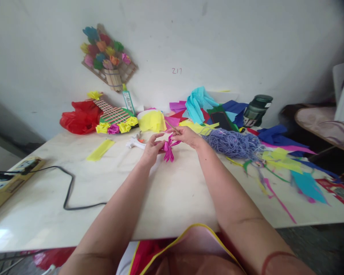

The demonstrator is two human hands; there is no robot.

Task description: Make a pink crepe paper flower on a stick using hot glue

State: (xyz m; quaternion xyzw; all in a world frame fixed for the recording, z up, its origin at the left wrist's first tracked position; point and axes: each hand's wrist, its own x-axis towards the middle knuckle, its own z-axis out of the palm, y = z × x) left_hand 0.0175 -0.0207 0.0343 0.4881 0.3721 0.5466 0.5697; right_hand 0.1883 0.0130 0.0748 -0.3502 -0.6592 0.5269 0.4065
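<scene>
1. Fingers of the left hand [152, 147] pinch one side of a pink paper flower [169, 149]; fingers of the right hand [186, 135] close on its other side and on a thin stick [172, 127] that slants up and away.
2. Both hands hold the flower just above the pale bench [172, 198], near its middle toward the far edge.
3. Left on the bench lie a yellow paper strip [100, 149], a black cable [68, 191] and a power strip [8, 179].
4. Right of the hands sits a tangle of purple yarn [232, 143], then scattered coloured paper scraps [286, 160].
5. Against the white wall [218, 46] lean a red bag [80, 116], a glue bottle [128, 100] and a dark green jar [256, 110].
6. On that wall hangs a paper-flower plaque [107, 57].
</scene>
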